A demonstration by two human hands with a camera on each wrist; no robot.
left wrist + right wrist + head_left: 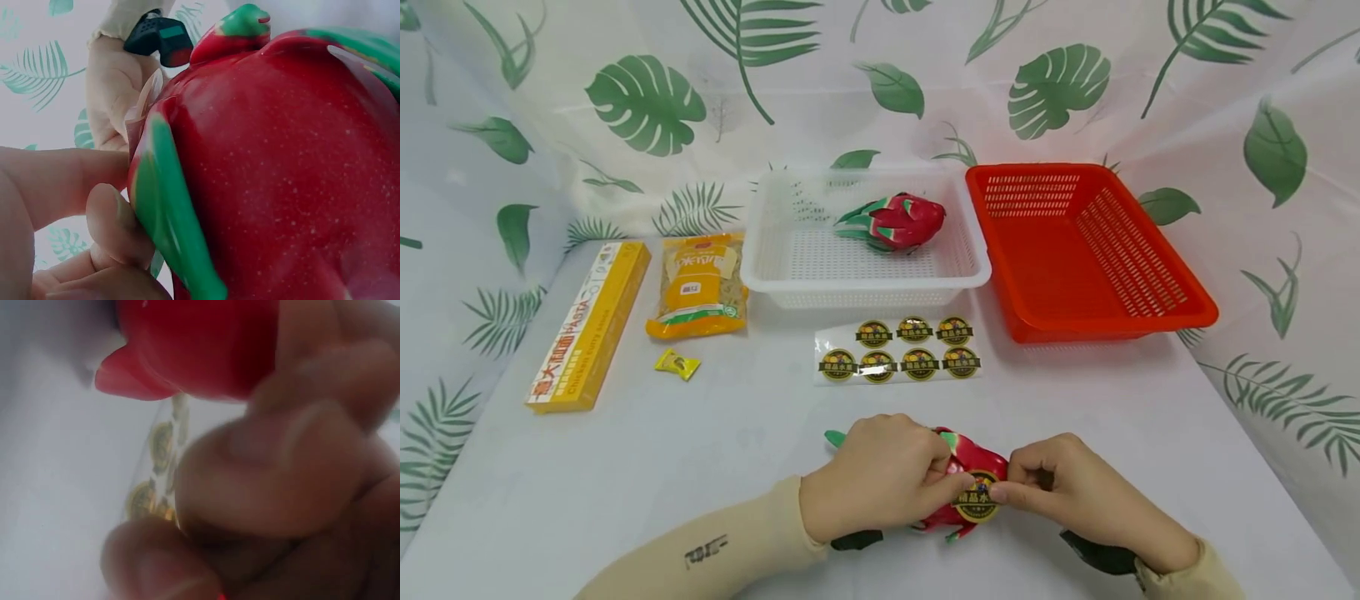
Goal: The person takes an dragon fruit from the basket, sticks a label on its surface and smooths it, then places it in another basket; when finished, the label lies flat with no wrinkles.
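Observation:
A red dragon fruit (985, 454) with green-tipped scales lies at the near middle of the table. My left hand (883, 475) grips it from the left, the thumb on a round black-and-gold sticker (976, 500) on its near side. My right hand (1067, 487) is at the fruit's right end, its thumb on the sticker's right edge and its other fingers curled. The left wrist view shows the fruit's speckled skin (281, 156) close up. In the right wrist view, curled fingers (269, 469) stand before the blurred red fruit (200, 344).
Beyond the hands lies a sticker sheet (898, 350) with several round labels. Behind it, a white basket (865, 287) holds another dragon fruit (910, 223); a red basket (1097, 321) stands to its right. At left are a pasta box (591, 329), a yellow food bag (700, 283) and a small wrapped packet (677, 364).

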